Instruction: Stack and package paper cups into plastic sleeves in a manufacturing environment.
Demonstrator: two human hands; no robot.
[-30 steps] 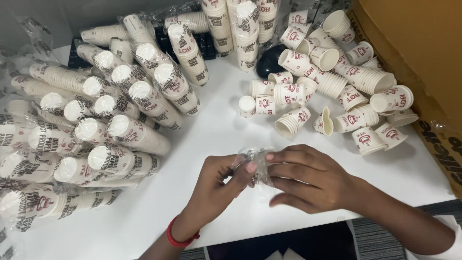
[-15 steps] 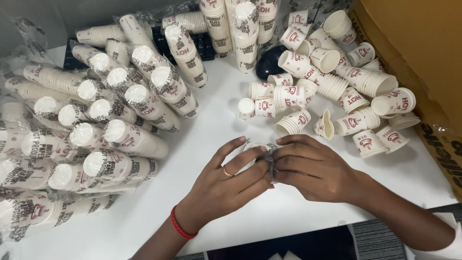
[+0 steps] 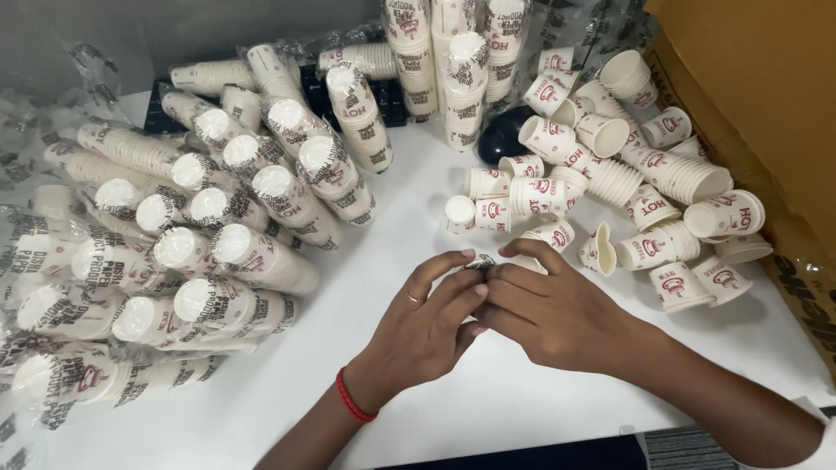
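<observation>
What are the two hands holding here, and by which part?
Both hands, left hand and right hand, pinch a small scrap of clear plastic wrap between their fingertips. It is almost wholly hidden, so which part the grip takes cannot be told.

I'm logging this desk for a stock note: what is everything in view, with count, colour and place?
wrapped cup sleeves: many, white cups in clear plastic, piled at left and back
loose paper cups: many, white with red print, scattered at right, some nested
clear wrapper: one small crumpled piece, mostly hidden between the fingertips
dark rounded object: one, black, at the back among the cups
keyboard: one, black, mostly covered, at the back
cardboard box: one, brown, right edge
table: one, white
left hand: ring, red wristband, fingertips on the wrapper
right hand: fingertips meeting the left's
</observation>
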